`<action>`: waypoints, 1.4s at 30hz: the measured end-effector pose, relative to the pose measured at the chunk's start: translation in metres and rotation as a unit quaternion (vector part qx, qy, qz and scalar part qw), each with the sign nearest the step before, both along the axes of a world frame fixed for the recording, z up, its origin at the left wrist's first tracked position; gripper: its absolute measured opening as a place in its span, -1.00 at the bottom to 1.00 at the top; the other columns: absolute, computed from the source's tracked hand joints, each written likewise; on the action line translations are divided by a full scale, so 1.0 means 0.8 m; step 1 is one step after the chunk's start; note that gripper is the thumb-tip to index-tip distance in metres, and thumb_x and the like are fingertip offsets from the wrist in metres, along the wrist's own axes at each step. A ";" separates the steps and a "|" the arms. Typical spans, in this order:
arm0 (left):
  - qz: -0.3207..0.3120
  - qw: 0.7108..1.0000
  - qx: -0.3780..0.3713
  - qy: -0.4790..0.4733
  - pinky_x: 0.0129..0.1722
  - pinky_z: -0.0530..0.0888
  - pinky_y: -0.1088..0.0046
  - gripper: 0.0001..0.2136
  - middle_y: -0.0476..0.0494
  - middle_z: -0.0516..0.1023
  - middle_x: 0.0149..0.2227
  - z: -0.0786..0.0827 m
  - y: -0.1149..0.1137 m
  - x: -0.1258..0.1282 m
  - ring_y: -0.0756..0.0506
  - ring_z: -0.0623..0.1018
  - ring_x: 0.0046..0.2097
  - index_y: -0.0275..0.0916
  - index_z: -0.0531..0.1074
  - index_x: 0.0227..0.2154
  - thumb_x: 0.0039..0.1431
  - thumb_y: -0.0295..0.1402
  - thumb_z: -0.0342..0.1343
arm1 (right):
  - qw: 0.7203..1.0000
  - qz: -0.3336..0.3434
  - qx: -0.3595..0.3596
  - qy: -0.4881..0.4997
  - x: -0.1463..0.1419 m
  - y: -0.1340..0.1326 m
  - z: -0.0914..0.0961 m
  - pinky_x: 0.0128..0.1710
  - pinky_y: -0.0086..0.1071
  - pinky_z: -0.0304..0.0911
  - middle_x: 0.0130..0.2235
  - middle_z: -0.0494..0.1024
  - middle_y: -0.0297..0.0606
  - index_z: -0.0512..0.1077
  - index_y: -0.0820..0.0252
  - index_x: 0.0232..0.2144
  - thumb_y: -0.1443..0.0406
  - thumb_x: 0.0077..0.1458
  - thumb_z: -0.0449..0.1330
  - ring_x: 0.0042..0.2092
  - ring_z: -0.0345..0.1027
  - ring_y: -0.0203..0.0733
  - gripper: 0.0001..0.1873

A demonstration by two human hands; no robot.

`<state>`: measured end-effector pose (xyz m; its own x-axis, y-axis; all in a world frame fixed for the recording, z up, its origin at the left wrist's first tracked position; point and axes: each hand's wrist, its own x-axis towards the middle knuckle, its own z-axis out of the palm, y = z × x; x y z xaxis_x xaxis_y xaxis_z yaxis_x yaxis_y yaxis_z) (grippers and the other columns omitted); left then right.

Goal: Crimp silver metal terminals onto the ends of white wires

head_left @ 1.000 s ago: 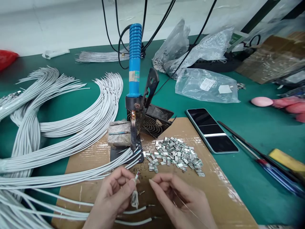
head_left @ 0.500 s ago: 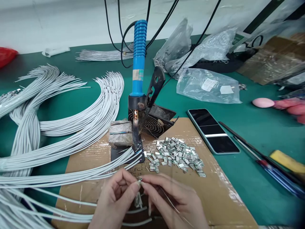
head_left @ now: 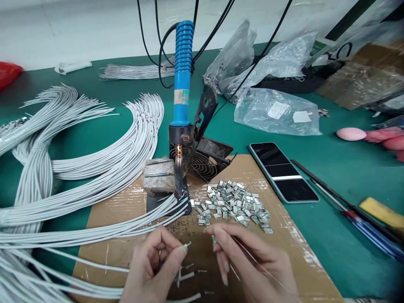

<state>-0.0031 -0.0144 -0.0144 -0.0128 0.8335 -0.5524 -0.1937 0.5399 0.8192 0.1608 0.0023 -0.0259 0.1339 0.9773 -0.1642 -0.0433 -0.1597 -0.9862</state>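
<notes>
Head view: left hand (head_left: 156, 265) pinches a green-tipped lead (head_left: 188, 244) above the cardboard (head_left: 107, 216), no connector visible on it; right hand (head_left: 252, 261) pinches a greenish bit (head_left: 214, 238), too small to identify, thin wire (head_left: 235, 272) running through. Done, seemingly: cable end (head_left: 188, 276) below stripped. Left: piled metal connectors (head_left: 235, 204), loose, apparently unused.

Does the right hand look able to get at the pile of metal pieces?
Likely yes: the metal pieces lie just beyond the right hand, nothing visible between, though it holds a thin strand.
</notes>
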 end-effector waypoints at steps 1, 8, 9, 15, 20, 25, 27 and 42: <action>-0.003 1.000 -0.011 -0.007 -0.53 0.07 0.57 -0.43 0.11 0.30 -0.59 -0.001 0.000 -0.002 0.08 0.19 -0.53 -0.27 0.44 -0.50 -0.07 0.19 0.46 | 1.000 0.000 -0.009 0.012 0.001 0.000 0.000 -0.58 -0.50 0.27 -0.57 0.52 -0.39 0.75 0.02 -0.41 0.14 0.15 0.43 -0.62 0.33 -0.35 -0.85; -0.021 0.997 -0.028 -0.071 -0.61 -0.08 0.58 -0.50 0.12 0.30 -0.57 -0.009 -0.004 -0.013 0.13 0.04 -0.58 -0.27 0.47 -0.47 0.00 0.08 0.49 | 0.975 0.083 -0.159 0.131 -0.009 -0.002 0.005 -0.55 -0.57 0.34 -0.60 0.50 -0.42 0.78 0.04 -0.37 0.09 -0.08 0.57 -0.60 0.35 -0.40 -0.77; -0.022 0.997 -0.029 -0.072 -0.60 -0.05 0.59 -0.50 0.10 0.34 -0.57 -0.008 -0.005 -0.012 0.14 0.08 -0.58 -0.28 0.47 -0.47 0.00 0.08 0.49 | 0.971 0.089 -0.172 0.142 -0.011 -0.002 0.005 -0.55 -0.58 0.34 -0.60 0.49 -0.43 0.76 0.06 -0.40 0.11 -0.09 0.58 -0.61 0.35 -0.41 -0.78; -0.028 0.998 -0.034 -0.049 -0.58 -0.01 0.61 -0.46 0.07 0.36 -0.57 -0.007 -0.006 -0.008 0.12 0.17 -0.55 -0.29 0.45 -0.47 -0.03 0.13 0.47 | 0.997 0.057 0.036 -0.035 -0.021 -0.012 -0.004 -0.48 -0.51 0.28 -0.52 0.56 -0.38 0.63 0.10 -0.48 0.31 0.15 0.38 -0.51 0.38 -0.33 -0.86; -0.016 0.997 -0.047 -0.052 -0.65 -0.07 0.62 -0.44 0.16 0.26 -0.60 -0.005 -0.004 -0.009 0.15 0.04 -0.60 -0.25 0.42 -0.49 -0.08 0.16 0.48 | 0.986 -0.057 0.112 -0.108 -0.007 -0.007 -0.008 -0.51 -0.49 0.25 -0.55 0.51 -0.45 0.64 0.02 -0.36 0.36 0.24 0.34 -0.57 0.33 -0.34 -0.86; 0.000 0.996 -0.050 -0.072 -0.64 -0.09 0.64 -0.47 0.17 0.26 -0.60 -0.005 -0.004 -0.012 0.16 0.00 -0.60 -0.26 0.45 -0.49 -0.07 0.11 0.51 | 0.995 0.087 0.027 -0.047 0.007 0.005 -0.005 -0.53 -0.47 0.31 -0.50 0.57 -0.36 0.73 0.05 -0.38 0.24 0.20 0.39 -0.60 0.32 -0.35 -0.87; 0.000 0.997 -0.037 -0.065 -0.63 -0.08 0.63 -0.50 0.15 0.29 -0.58 -0.007 -0.006 -0.012 0.15 0.01 -0.58 -0.26 0.48 -0.48 -0.04 0.08 0.50 | 0.986 0.146 0.042 -0.061 0.008 0.005 -0.004 -0.49 -0.48 0.35 -0.47 0.58 -0.35 0.76 -0.01 -0.28 0.28 0.23 0.35 -0.54 0.39 -0.32 -0.85; -0.038 0.995 -0.045 -0.081 -0.56 0.00 0.58 -0.44 0.12 0.29 -0.61 0.002 -0.003 -0.008 0.13 0.11 -0.58 -0.26 0.41 -0.52 -0.11 0.14 0.51 | 0.898 0.183 0.291 -0.275 0.028 -0.010 -0.009 0.12 -0.26 0.45 -0.23 0.71 -0.28 0.57 0.00 -0.01 0.47 0.34 0.20 -0.23 0.62 -0.14 -0.69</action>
